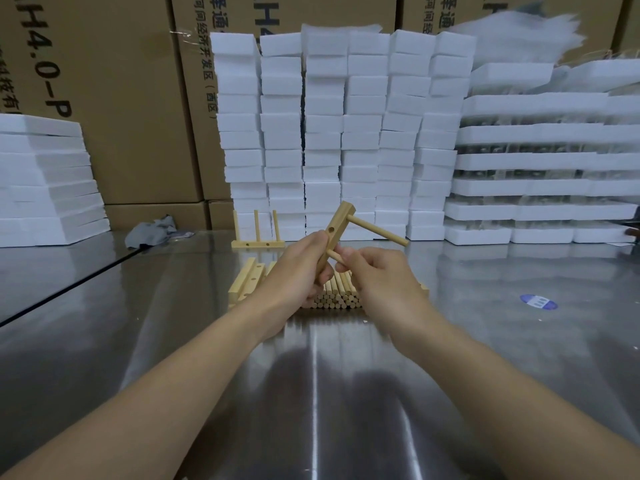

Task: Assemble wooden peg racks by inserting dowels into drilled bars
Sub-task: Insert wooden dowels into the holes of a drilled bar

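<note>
The left hand grips a wooden bar, tilted, above the pile of dowels on the metal table. One dowel stands in its top hole. The right hand pinches a second dowel at the lower hole.

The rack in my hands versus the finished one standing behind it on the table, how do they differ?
The held rack shows two dowels, the lower dowel pinched by the right hand; the finished rack has three. The held rack is tilted in the air in the left hand, dowels pointing sideways; the finished rack stands on the table, dowels upright. Both are pale wood.
</note>
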`<state>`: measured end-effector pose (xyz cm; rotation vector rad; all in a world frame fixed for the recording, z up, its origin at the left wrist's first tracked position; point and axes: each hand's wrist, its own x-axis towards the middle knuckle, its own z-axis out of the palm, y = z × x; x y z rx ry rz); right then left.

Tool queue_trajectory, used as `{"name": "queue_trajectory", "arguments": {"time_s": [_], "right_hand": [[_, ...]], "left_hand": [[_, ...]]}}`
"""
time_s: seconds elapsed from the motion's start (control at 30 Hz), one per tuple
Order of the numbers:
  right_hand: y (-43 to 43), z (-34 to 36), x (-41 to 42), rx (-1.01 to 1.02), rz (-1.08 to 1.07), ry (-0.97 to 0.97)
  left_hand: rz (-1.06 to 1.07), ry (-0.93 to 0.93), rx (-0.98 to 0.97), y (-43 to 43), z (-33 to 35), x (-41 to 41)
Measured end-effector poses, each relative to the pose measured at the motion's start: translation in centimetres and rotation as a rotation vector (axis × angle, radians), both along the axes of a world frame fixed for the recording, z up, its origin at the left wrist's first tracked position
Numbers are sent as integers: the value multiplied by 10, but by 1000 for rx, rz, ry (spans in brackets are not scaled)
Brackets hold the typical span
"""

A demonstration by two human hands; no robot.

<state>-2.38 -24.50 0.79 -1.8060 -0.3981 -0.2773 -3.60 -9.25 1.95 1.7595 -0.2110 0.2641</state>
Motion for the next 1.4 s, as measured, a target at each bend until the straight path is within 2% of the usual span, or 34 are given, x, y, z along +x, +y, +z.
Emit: {"name": "queue_trajectory", "arguments": {"time_s": [0.07, 0.17, 0.33, 0.37, 0.43, 0.6, 0.7, 0.83, 0.9, 1.07, 1.17, 1.27, 1.4], "right_hand": [[0, 3, -3, 148, 90, 153], [-2, 5, -2, 149, 56, 144], [-5, 0, -9, -381, -189, -263], [-6, 0, -9, -413, -207, -296], [-6, 3, -7, -345, -175, -251], [-4, 9, -5, 133, 96, 197], [-4, 10, -6, 119, 100, 172], [-8, 9, -6, -67, -43, -106], [-12, 9, -4, -133, -95, -185], [-11, 5, -5, -240, -18, -215], [-9, 4, -6, -232, -17, -237], [-9, 8, -6, -141, 1, -153], [-6, 12, -9, 229, 171, 233]], "left_hand": [[-15, -5, 0, 0, 1, 0], [-34, -1, 14, 0, -1, 0], [-14, 7, 24, -3, -2, 1], [-26, 13, 17, -4, -2, 1], [-25, 4, 26, -5, -2, 0], [-14, -79, 91, -3, 3, 0], [4, -90, 89, -2, 6, -1], [95, -73, 31, 1, 7, 2], [150, -22, -37, 6, 7, 4], [163, 72, -121, 9, 5, 5], [161, 69, -117, 7, 4, 6], [151, 24, -81, 3, 6, 4], [168, -56, -22, -3, 6, 2]]}}
